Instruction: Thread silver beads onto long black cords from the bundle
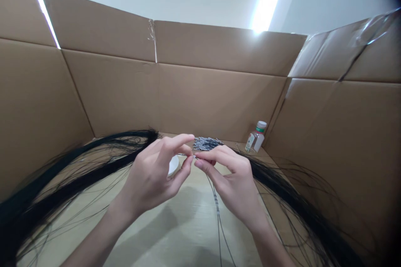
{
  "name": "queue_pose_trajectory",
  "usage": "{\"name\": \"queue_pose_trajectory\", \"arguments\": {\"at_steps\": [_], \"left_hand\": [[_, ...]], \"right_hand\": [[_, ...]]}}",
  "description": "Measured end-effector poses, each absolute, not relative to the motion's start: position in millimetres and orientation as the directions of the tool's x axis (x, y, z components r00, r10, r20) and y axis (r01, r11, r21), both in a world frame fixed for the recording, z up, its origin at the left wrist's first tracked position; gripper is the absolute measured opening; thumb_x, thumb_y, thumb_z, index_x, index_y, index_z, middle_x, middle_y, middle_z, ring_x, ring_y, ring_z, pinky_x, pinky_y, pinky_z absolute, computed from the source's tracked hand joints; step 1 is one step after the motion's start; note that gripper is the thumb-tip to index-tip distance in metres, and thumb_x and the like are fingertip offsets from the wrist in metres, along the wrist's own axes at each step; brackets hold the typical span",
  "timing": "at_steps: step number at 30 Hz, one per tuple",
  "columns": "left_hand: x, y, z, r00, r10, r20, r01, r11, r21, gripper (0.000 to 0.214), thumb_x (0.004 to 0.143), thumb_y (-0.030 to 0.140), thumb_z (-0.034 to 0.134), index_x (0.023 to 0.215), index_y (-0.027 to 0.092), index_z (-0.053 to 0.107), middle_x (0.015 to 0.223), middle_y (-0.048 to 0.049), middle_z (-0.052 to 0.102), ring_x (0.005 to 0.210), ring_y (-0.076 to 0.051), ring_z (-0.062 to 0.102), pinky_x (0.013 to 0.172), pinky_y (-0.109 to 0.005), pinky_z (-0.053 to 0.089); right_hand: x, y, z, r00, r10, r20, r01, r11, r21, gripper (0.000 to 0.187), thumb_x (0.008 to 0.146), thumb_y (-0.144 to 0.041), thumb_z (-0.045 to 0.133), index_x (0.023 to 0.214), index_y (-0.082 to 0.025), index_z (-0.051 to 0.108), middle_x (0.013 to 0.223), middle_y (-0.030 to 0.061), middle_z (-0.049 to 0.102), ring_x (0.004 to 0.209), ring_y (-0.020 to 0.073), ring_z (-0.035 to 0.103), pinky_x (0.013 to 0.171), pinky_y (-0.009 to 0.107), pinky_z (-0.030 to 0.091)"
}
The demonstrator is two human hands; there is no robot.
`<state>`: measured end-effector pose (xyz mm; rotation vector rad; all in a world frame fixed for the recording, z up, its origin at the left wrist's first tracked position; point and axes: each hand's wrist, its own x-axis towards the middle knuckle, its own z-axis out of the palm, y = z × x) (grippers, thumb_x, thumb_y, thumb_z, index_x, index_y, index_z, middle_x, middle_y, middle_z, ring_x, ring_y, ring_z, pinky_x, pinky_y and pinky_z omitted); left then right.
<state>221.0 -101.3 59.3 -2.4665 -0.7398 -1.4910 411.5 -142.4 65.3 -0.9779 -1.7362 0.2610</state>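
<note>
View from a head-worn camera, looking down at two bare hands working over a pale wooden bench that is walled in on three sides by tall brown cardboard.

The hands meet at the centre of the scene, raised a little above the bench. The left hand comes in from the near left, and the right hand from the near right. Their fingertips touch. The right hand's fingers are pinched narrow on the top end of a thin dark strand. The strand hangs straight down from the pinch toward the near edge and has a few tiny pale beads strung on it partway down. The left hand's thumb and a lower finger close on the same spot, with its index finger lifted and stretched above. What sits exactly between the fingertips is too small to make out; it seems to be the strand's end.

A thick bundle of long black hair sweeps across the left side of the bench. Loose single hairs stray from it. A second black bundle runs down the right side, passing behind the right hand.

Just beyond the fingertips, at the far middle, lies a small heap of silvery beads. A small white round object shows behind the left hand. In the far right corner a small clear bottle with a pale cap stands upright against the cardboard.
</note>
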Motion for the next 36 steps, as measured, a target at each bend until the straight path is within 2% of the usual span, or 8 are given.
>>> {"name": "queue_pose_trajectory", "arguments": {"at_steps": [3,6,16,26,32,36], "left_hand": [[219.5,-101.6,61.5,0.42,0.29,0.86,0.493,-0.869,0.053,0.062,0.086,0.011,0.067,0.14,0.027,0.043,0.092,0.0001,0.075,0.084,-0.02,0.072,0.081,-0.034,0.053],[219.7,-100.9,61.7,0.428,0.28,0.859,0.471,-0.881,0.053,0.059,0.084,0.01,0.066,0.137,0.026,0.045,0.09,0.0006,0.074,0.079,-0.019,0.07,0.078,-0.033,0.052],[223.1,-99.8,54.8,0.345,0.394,0.852,0.388,-0.887,0.253,0.064,0.079,0.008,0.068,0.135,0.028,0.045,0.087,0.0028,0.07,0.079,-0.017,0.072,0.083,-0.032,0.054],[226.1,-98.4,56.2,0.332,0.437,0.836,0.287,-0.891,0.351,0.062,0.076,0.006,0.069,0.13,0.026,0.047,0.081,0.006,0.067,0.072,-0.013,0.068,0.078,-0.029,0.052],[222.1,-97.0,57.1,0.325,0.475,0.818,0.251,-0.877,0.409,0.061,0.077,0.004,0.068,0.131,0.026,0.047,0.081,0.0064,0.066,0.074,-0.013,0.067,0.078,-0.028,0.052],[221.2,-96.8,60.9,0.348,0.52,0.78,0.246,-0.853,0.459,0.054,0.086,0.008,0.065,0.133,0.026,0.045,0.086,0.0051,0.067,0.081,-0.013,0.067,0.083,-0.029,0.051]], "right_hand": [[411.2,-141.9,65.2,-0.107,0.726,0.679,0.498,0.63,-0.596,0.009,0.095,-0.02,0.071,0.092,-0.025,0.078,0.084,0.0003,0.072,0.081,0.0182,0.063,0.074,0.034,0.049],[411.0,-141.6,65.7,-0.142,0.745,0.652,0.501,0.622,-0.601,0.009,0.096,-0.022,0.07,0.092,-0.025,0.077,0.087,0.0003,0.072,0.083,0.0184,0.064,0.078,0.035,0.049],[409.5,-141.3,64.7,-0.148,0.77,0.621,0.496,0.601,-0.626,0.01,0.097,-0.022,0.068,0.089,-0.024,0.073,0.089,-0.0004,0.067,0.089,0.0178,0.06,0.082,0.034,0.046],[411.7,-142.0,66.8,-0.13,0.803,0.581,0.463,0.567,-0.681,0.011,0.091,-0.015,0.069,0.083,-0.023,0.068,0.088,-0.0028,0.066,0.09,0.0163,0.06,0.083,0.032,0.045],[415.4,-142.0,68.6,-0.129,0.812,0.569,0.449,0.559,-0.697,0.013,0.09,-0.014,0.07,0.08,-0.022,0.067,0.084,-0.0031,0.065,0.087,0.0156,0.06,0.083,0.032,0.045],[415.3,-141.3,68.4,-0.124,0.812,0.57,0.43,0.562,-0.707,0.013,0.09,-0.015,0.069,0.08,-0.023,0.067,0.084,-0.0035,0.066,0.086,0.0148,0.061,0.081,0.03,0.046]]}}
